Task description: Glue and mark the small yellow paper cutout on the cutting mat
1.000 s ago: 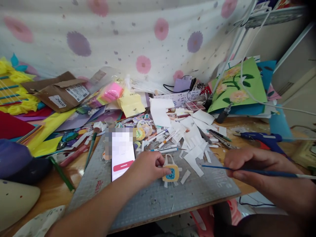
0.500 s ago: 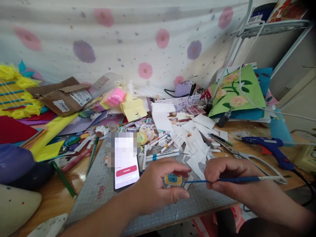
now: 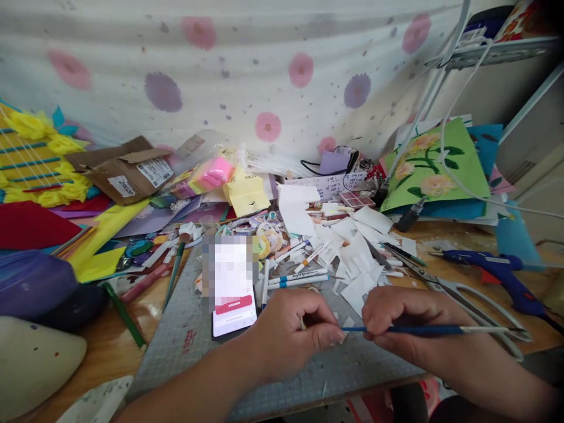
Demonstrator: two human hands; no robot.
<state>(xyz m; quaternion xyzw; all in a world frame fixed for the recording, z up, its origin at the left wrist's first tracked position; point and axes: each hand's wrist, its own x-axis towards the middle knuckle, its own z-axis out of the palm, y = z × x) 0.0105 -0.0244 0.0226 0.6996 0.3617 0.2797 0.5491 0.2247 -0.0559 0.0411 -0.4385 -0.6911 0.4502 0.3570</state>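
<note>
Your left hand point(image 3: 291, 335) is curled over the grey cutting mat point(image 3: 176, 352), fingers point(image 3: 328, 336) pinched together so that whatever they hold is hidden. Your right hand point(image 3: 405, 320) grips a thin blue paintbrush point(image 3: 423, 330) lying level, its tip pointing at your left fingertips. A phone point(image 3: 232, 299) lies on the mat just left of your left hand. White paper scraps point(image 3: 356, 258) and two marker pens point(image 3: 297, 277) sit just beyond your hands. Scissors point(image 3: 467, 296) and a blue glue gun point(image 3: 497, 273) rest on the tabletop point(image 3: 114, 346) to your right.
</note>
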